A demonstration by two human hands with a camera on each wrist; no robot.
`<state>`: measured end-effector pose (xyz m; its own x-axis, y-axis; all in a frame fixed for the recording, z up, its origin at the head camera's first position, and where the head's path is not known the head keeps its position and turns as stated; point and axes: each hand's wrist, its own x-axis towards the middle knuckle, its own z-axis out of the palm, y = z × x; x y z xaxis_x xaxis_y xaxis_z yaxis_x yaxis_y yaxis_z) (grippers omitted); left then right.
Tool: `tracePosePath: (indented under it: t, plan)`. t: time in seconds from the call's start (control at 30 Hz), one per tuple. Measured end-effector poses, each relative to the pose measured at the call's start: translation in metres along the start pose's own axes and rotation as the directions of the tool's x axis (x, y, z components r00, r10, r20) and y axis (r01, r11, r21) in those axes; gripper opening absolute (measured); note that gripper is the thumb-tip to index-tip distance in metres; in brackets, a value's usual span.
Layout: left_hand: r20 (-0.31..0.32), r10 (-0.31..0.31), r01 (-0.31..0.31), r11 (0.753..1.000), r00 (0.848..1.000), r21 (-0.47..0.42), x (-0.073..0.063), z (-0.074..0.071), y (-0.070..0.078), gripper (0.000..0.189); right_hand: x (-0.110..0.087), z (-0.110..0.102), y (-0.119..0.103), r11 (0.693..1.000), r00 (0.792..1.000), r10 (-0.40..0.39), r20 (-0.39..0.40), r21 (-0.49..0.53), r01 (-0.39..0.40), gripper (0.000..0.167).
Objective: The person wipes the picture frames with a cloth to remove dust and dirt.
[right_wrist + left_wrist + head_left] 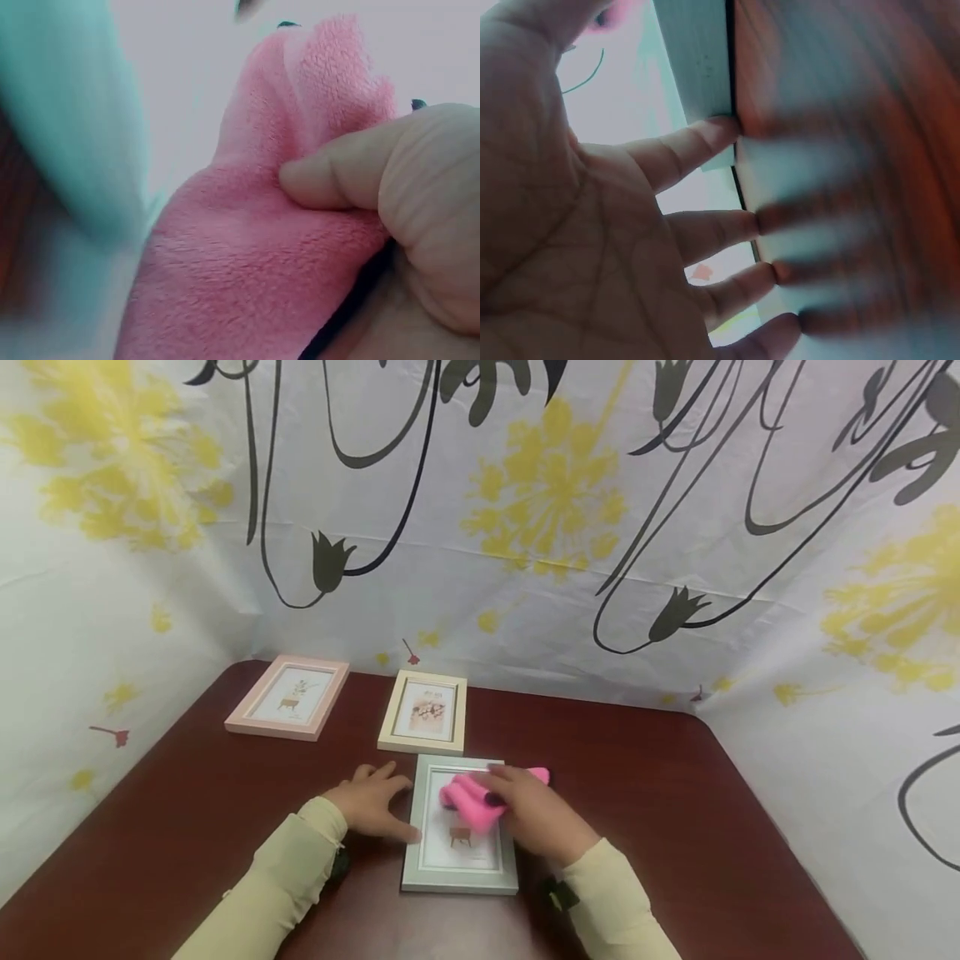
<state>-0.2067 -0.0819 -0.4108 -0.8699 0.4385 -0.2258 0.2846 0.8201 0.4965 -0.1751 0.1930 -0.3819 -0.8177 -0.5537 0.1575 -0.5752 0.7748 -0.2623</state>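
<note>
Across the glossy dark red table (652,827): a rectangular pale grey-green picture frame (459,882) lies flat, face up, on the side close to the person. Its short lower edge is towards them, perhaps so that both hands reach it easily.

Inside the grey-green frame: a white print with a small brown drawing like a stool (460,837), partly covered.

Over the frame's upper face: a soft, fuzzy pink cloth with dark edging (477,802), bunched up, one end reaching past the right rim.

At the frame's right side: the right hand (536,814) grips the cloth, the thumb pressed into its pile. The bunching probably gives a firm hold and a soft pad against the print. The other fingers are mostly hidden.

At the frame's left side: the left hand (371,802) has its fingers spread and holds nothing. The thumb is at the left rim, the fingertips by the tabletop, probably to steady the frame against sliding.

Beyond the frame: a cream-coloured picture frame (420,746) lies just past the far edge; whether they touch, I cannot tell. Further left lies a pale pink picture frame (272,729). Both lie face up, apparently set aside to leave working room.

Behind the frames: a white sheet with yellow and dark grey flowers (405,610) surrounds the table.
</note>
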Motion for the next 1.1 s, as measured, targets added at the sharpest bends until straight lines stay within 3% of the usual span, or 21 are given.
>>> tracePosePath:
  t: [0.07,0.17,0.27,0.4,0.6,0.87,0.97,1.1]
  plan:
    - [-0.007,-0.003,0.003,1.0,1.0,0.009,-0.001,0.0,-0.002,0.087,-0.003,-0.003,-0.022,0.995,0.995,-0.091,0.037,-0.027,0.092,0.06]
    - [-0.016,0.002,-0.002,1.0,1.0,0.016,-0.002,0.002,-0.004,0.086,-0.009,0.0,-0.051,0.972,0.968,-0.205,0.147,-0.086,0.219,0.068]
    - [-0.024,-0.01,0.01,1.0,1.0,0.014,-0.003,0.003,-0.002,0.085,-0.013,0.008,-0.07,0.95,0.942,-0.237,0.238,-0.148,0.276,0.071]
    - [-0.031,-0.031,0.032,0.999,0.999,0.012,-0.003,0.004,0.0,0.086,-0.014,0.015,-0.075,0.941,0.937,-0.228,0.264,-0.186,0.282,0.078]
    - [-0.017,-0.022,0.022,1.0,1.0,0.0,-0.002,0.006,0.0,0.088,-0.017,0.0,-0.053,0.964,0.935,-0.242,0.259,-0.049,0.263,0.065]
    - [-0.023,-0.024,0.024,1.0,0.999,-0.017,-0.001,0.005,0.001,0.087,-0.02,-0.014,-0.012,0.987,0.977,-0.153,0.151,-0.029,0.159,0.042]
    - [-0.028,-0.028,0.027,1.0,0.999,-0.013,-0.001,0.005,0.0,0.086,-0.019,-0.012,-0.015,0.994,0.981,-0.104,0.165,-0.026,0.11,0.046]
    - [-0.032,-0.023,0.023,1.0,0.999,-0.01,-0.002,0.005,-0.002,0.087,-0.018,-0.005,-0.037,0.99,0.974,-0.102,0.201,-0.073,0.119,0.052]
